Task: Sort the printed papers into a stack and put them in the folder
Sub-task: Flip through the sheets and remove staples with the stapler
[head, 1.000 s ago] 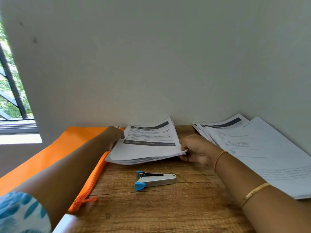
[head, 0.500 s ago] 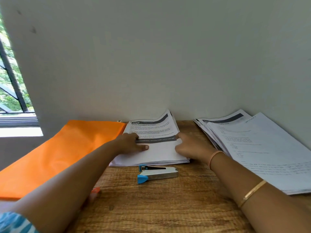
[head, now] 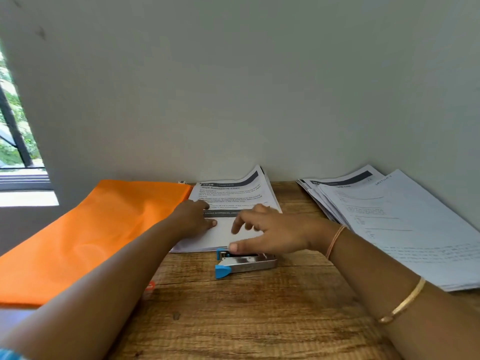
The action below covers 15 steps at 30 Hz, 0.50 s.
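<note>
**deskguy:** why's the left hand [head: 193,219] lying flat on the printed paper stack [head: 233,193]?

**papernerd:** I'd guess it's pinning the sheets so they don't slide. The stack sits against the wall, just beside the orange folder [head: 104,229]. Fingers are straight, not gripping anything.

**deskguy:** and the right hand [head: 272,235]?

**papernerd:** It hovers over the stack's near edge with its fingers spread, holding nothing, thumb just above the stapler [head: 244,265]. Probably going for that.

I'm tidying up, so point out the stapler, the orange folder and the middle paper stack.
stapler [head: 249,265], head view, on its metal body.
orange folder [head: 104,229], head view, on its bare middle.
middle paper stack [head: 230,195], head view, on the printed top sheet.
</note>
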### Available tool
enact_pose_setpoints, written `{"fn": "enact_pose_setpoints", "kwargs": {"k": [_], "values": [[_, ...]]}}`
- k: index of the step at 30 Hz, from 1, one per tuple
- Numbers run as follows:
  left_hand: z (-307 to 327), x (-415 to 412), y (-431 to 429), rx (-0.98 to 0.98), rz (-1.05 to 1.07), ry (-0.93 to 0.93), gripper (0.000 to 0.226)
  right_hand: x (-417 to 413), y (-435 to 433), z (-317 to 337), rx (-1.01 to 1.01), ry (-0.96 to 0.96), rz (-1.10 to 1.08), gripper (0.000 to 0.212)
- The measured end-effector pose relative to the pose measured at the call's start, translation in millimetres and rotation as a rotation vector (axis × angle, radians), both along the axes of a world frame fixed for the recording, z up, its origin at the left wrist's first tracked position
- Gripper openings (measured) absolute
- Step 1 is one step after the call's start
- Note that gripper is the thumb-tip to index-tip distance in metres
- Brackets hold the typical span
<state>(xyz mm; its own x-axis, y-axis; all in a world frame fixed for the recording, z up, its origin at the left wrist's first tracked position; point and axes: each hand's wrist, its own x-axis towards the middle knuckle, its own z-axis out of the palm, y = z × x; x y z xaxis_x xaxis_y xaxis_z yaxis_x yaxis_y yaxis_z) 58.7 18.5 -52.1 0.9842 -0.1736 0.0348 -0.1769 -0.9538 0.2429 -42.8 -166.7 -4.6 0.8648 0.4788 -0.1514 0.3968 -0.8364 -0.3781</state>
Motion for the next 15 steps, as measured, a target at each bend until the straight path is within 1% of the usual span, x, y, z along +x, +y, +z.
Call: {"fn": "enact_pose_setpoints", "kwargs": {"k": [2, 5, 7, 11, 13, 15], "values": [[-1, -1, 1, 0.042, -0.021, -0.02, 0.052, -5, 6, 0, -0.057, 0.06, 0.071, 0.05], [-2, -4, 2, 0.057, -0.055, 0.003, 0.045, -7, 11, -5, -0.19, 0.039, 0.111, 0.055], [-4, -5, 3, 0.044, -0.079, 0.019, 0.044, -7, 14, -9, -0.227, 0.014, 0.117, 0.055], [-3, -10, 3, 0.045, -0.132, 0.006, 0.056, -4, 15, -10, -0.195, -0.009, 0.128, 0.042], [-3, -9, 2, 0.084, -0.148, -0.007, 0.053, -3, 10, -6, -0.142, 0.041, 0.113, 0.039], [-6, -5, 1, 0.138, -0.154, -0.019, 0.042, -1, -1, 1, -0.048, 0.112, 0.074, 0.036]]}}
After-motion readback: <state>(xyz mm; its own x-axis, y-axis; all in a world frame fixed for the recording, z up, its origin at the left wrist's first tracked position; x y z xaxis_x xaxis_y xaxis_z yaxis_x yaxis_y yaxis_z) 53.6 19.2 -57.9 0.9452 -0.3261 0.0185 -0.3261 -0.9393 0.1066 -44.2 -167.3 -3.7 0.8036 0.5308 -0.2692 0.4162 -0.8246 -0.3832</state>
